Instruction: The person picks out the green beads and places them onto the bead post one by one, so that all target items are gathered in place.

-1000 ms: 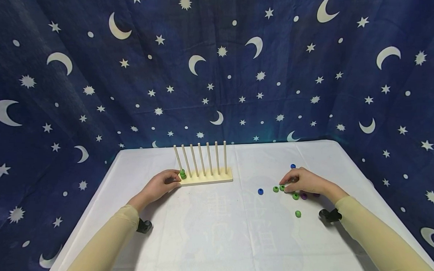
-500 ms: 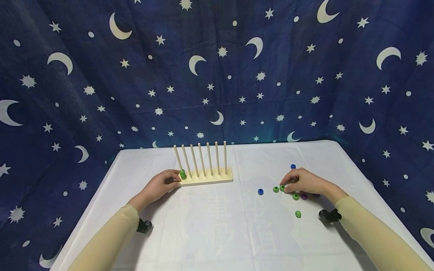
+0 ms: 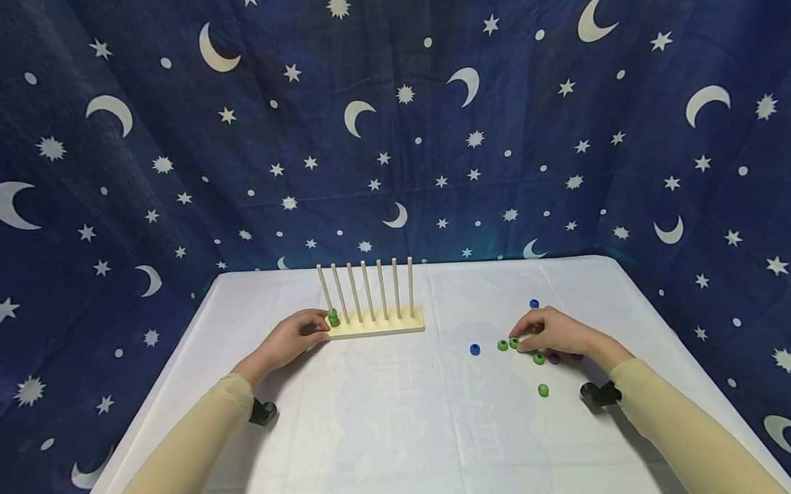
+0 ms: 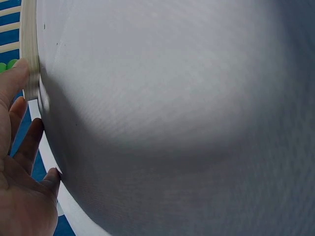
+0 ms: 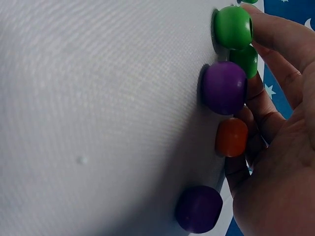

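Observation:
The left hand (image 3: pixel 295 338) pinches the left end of a wooden peg stand (image 3: pixel 378 324) with several upright pegs. In the left wrist view, its thumb lies against the edge of the wooden base (image 4: pixel 29 44). Green beads (image 3: pixel 333 318) are stacked on the leftmost peg, beside the fingertips. On the right, the right hand (image 3: pixel 555 330) is low over loose beads, a green bead (image 3: pixel 514 342) pinched between its thumb and index finger. From the right wrist, another green bead (image 5: pixel 233 27), a purple bead (image 5: pixel 224 87) and an orange bead (image 5: pixel 232 136) show near the palm.
A blue bead (image 3: pixel 475 349) lies left of the right hand, another blue bead (image 3: pixel 534 303) behind it. One green bead (image 3: pixel 544 390) is nearer the front. The white tablecloth (image 3: pixel 401 421) covers the table; a dark blue curtain (image 3: pixel 391 131) hangs behind.

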{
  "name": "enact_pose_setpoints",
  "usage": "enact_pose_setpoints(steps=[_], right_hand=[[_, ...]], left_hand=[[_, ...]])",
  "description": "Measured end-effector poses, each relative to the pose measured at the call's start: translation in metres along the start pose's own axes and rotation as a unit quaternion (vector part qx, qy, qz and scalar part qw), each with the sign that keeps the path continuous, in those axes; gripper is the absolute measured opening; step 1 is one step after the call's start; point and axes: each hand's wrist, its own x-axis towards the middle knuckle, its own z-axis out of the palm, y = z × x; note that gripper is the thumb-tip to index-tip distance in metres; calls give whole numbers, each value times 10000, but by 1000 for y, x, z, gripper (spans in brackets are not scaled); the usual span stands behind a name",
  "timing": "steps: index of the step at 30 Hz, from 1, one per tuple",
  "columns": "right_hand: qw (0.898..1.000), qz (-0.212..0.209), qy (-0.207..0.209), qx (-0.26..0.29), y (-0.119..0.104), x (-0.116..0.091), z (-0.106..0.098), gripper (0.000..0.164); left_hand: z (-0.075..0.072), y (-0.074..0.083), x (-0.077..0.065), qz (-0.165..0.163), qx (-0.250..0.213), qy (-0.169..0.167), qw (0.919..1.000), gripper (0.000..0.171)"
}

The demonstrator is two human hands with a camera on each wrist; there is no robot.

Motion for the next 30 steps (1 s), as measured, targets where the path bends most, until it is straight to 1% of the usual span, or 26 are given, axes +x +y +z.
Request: enact_pose_setpoints(steps=[10,19,30], right_hand=[[9999,-8,27,-97,0,1,1,25],[9998,-99,53,-179,2,1,2,24],[9998,-87,67,-149,-1,0,0,24]], left_hand=[[0,0,-1,-36,-83,-28,10000,8],[1,0,-1,-68,-54,-7,10000,8],[0,1,-1,-1,-3,33,10000,7]])
